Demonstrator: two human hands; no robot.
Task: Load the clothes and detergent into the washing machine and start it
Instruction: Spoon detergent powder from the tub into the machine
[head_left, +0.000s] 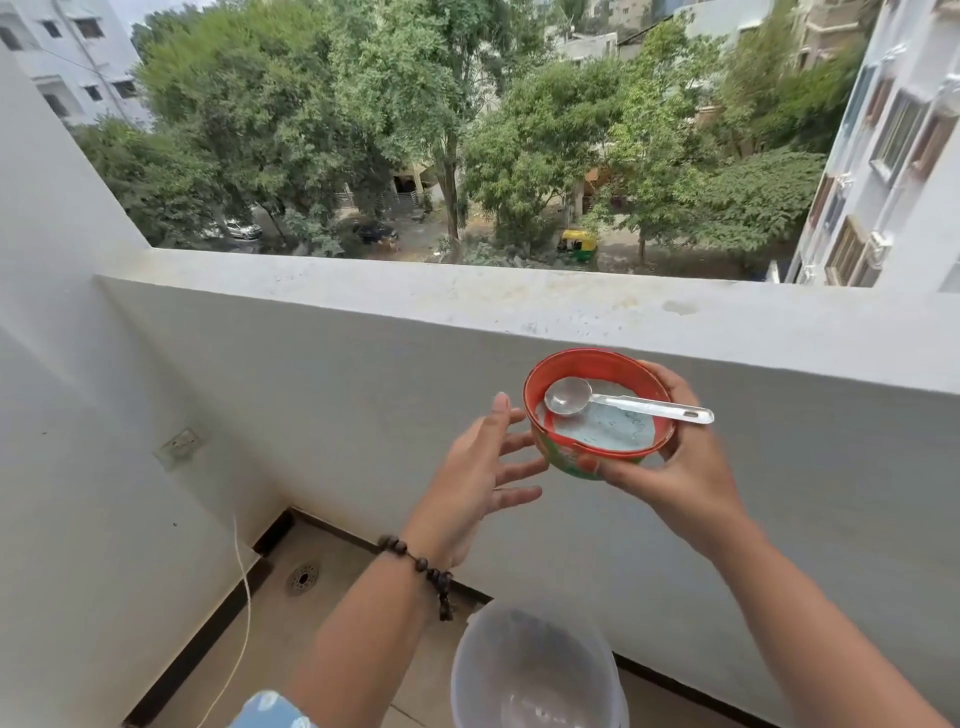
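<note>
A round red-rimmed detergent tub (540, 387) is held in the air in front of the balcony wall. Pale blue powder (608, 428) fills its bottom, and a clear plastic measuring scoop (623, 404) lies across it with the handle sticking out to the right. My right hand (675, 457) grips the tub from below and from the right side. My left hand (483, 467) hovers just left of the tub with fingers spread, holding nothing. No washing machine or clothes are in view.
A white translucent bucket (535, 670) stands on the tiled floor (322, 623) below my arms. The white parapet wall (467, 306) runs across ahead. A wall socket (182, 444), a hanging white cord (244, 587) and a floor drain (303, 577) are at left.
</note>
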